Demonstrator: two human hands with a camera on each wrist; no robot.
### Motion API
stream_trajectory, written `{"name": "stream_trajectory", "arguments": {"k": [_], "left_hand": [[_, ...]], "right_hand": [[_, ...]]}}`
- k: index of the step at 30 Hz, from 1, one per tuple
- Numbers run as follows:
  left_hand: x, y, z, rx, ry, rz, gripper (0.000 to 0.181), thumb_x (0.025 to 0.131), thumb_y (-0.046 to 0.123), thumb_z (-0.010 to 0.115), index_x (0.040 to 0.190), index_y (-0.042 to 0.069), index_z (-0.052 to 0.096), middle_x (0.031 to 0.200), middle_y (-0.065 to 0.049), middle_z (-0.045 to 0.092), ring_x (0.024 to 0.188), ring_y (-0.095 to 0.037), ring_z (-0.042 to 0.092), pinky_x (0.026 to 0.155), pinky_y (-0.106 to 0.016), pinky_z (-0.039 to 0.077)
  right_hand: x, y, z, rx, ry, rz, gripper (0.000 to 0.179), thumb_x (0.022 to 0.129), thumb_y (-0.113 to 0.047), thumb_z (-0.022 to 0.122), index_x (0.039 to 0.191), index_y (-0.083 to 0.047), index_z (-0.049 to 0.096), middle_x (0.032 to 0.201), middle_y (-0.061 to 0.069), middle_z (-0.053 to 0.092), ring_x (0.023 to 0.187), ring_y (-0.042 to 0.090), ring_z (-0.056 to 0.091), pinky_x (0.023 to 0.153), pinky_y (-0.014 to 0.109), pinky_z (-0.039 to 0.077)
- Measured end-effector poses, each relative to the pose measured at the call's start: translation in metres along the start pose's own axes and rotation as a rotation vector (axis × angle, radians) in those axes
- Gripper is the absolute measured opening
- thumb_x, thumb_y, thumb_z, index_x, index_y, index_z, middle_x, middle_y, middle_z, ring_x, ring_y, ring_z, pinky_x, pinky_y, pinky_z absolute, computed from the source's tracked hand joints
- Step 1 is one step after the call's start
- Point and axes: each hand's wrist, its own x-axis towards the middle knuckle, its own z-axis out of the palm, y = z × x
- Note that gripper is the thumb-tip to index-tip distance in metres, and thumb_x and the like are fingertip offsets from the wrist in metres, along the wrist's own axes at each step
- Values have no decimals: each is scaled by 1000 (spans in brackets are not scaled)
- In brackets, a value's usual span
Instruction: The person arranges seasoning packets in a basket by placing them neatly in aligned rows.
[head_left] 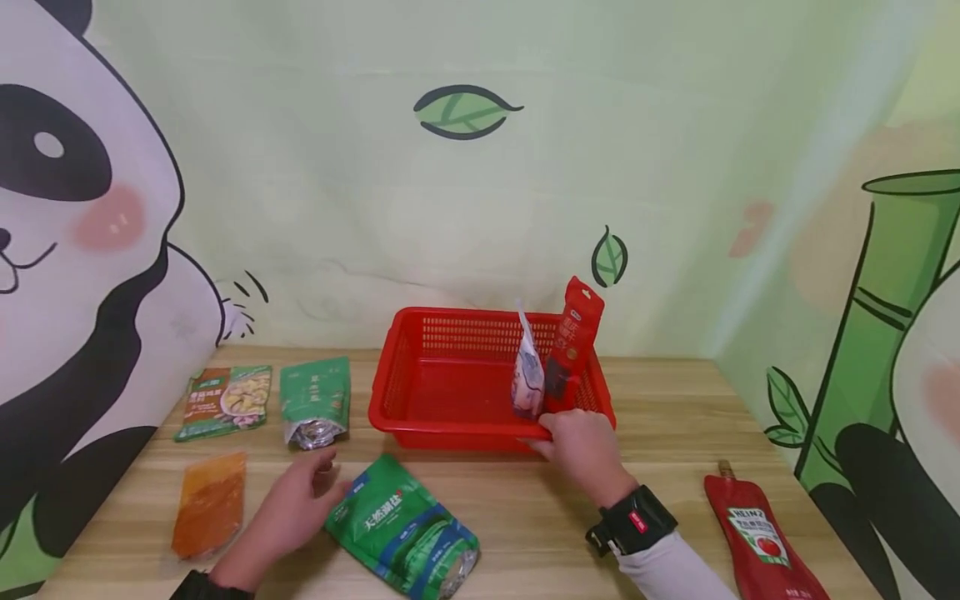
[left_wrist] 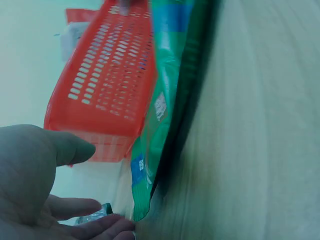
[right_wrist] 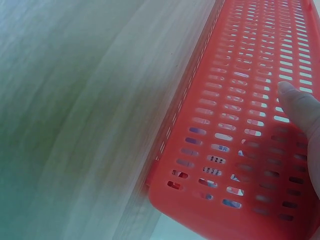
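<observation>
A red plastic basket (head_left: 442, 436) stands on the counter (head_left: 540, 533), close to the back wall. It is a long, low tub with rounded corners, a smooth rim and walls cut through with rows of short, rounded slots; the right wrist view shows bits of printed packaging through them. The right hand (head_left: 587, 452) grips the front rim near the basket's right end, its thumb pressed along the outside of the wall.

Inside, toward that end, a tall red packet (head_left: 573, 337) stands tilted, with a hang hole at its top and a dark patch lower down. Just left of it, a pale packet (head_left: 528, 379) with bluish and pinkish print stands seen nearly edge-on.

In front of the basket a green bag (head_left: 401, 521) lies slantwise on the counter. It is glossy, with blue bands, large white characters, a small red mark and a crinkled, silvery patch at its lower end. The left hand (head_left: 296, 504) is beside its upper left edge, thumb and fingers spread loosely apart; whether a fingertip touches the bag is hard to tell.

Farther left lies an orange packet (head_left: 210, 504); at far right, a dark red ketchup pouch (head_left: 761, 533).
</observation>
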Motion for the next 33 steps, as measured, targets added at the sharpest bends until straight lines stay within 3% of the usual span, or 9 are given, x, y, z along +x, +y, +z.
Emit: {"name": "stream_trajectory", "arguments": {"k": [3,8,19,28,33], "left_hand": [[8,-5,-1,-71,-66,-71,66,102,36,63,150,-5,42,136,-26,61,122,-39,62,98,-53,54],[20,-5,-3,-112,-103,-68,56,103,34,61,142,-5,52,128,-21,67,113,-30,66,93,-48,57],[38,6,-2,-41,-193,-54,41,100,32,65,126,0,68,115,-11,73,97,-20,65,87,-44,58],[46,10,-3,1,-240,6,30,97,29,70,113,4,75,103,-6,75,90,-17,64,82,-41,57],[49,13,0,-14,-249,-39,28,97,30,69,110,6,77,102,-4,74,90,-18,61,79,-36,54]], "right_hand": [[-2,0,-1,17,-4,10,28,80,-44,86,83,-17,78,59,-4,63,53,10,49,57,24,41],[-3,-1,-3,24,18,3,27,79,-42,88,82,-17,77,61,-2,66,54,10,51,57,25,42],[-1,-2,-3,10,-6,28,29,79,-45,87,83,-18,78,63,-3,68,54,10,54,59,25,46],[0,-2,-2,1,-29,31,30,79,-44,87,89,-16,80,65,-2,71,55,11,56,61,25,50],[-1,-1,-1,7,-5,22,29,78,-45,87,83,-18,79,64,-2,70,55,11,57,58,25,45]]}}
